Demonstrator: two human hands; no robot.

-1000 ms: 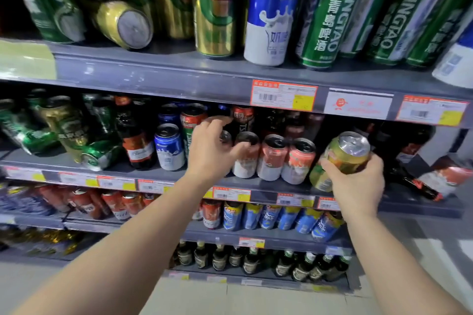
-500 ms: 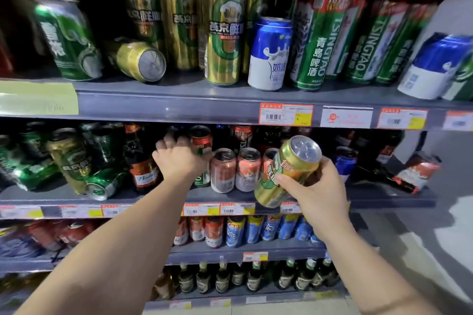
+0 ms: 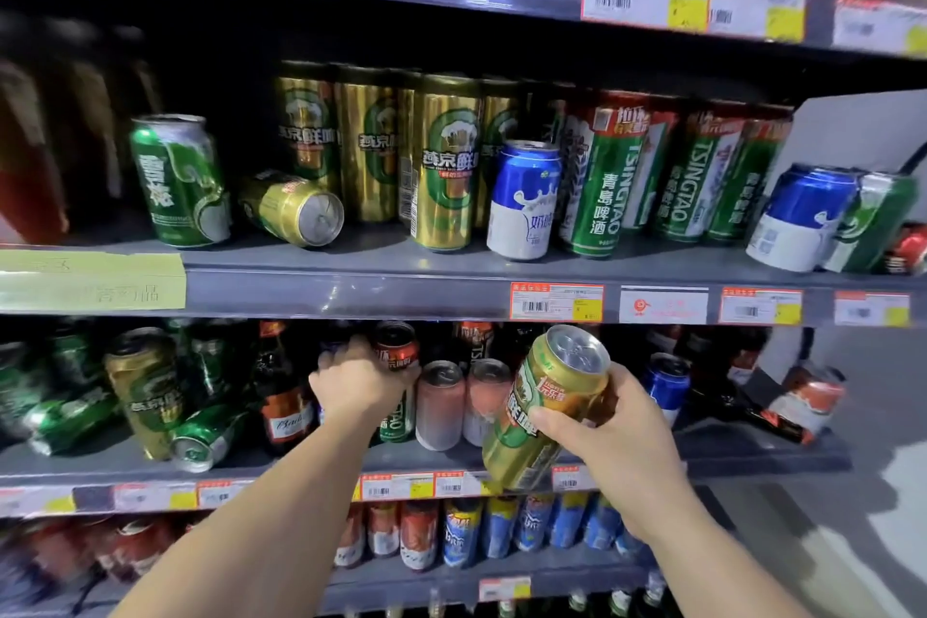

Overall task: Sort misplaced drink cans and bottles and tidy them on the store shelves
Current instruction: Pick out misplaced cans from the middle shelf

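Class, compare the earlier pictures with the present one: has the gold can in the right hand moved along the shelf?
Yes. The gold can has moved left: it was right of the pink cans and now overlaps the rightmost of them, gripped by the right hand.

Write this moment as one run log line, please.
right hand: holds gold can tilted | left hand: reaches among cans on middle shelf, grasp unclear

You are standing in a shop, at the drinks aisle; grey metal shelves (image 3: 451,289) run in tiers, packed with beer cans (image 3: 444,166) and bottles (image 3: 283,396); orange-and-yellow barcoded price tags (image 3: 557,302) line each shelf edge; a pale paper notice (image 3: 90,279) is stuck at the left.
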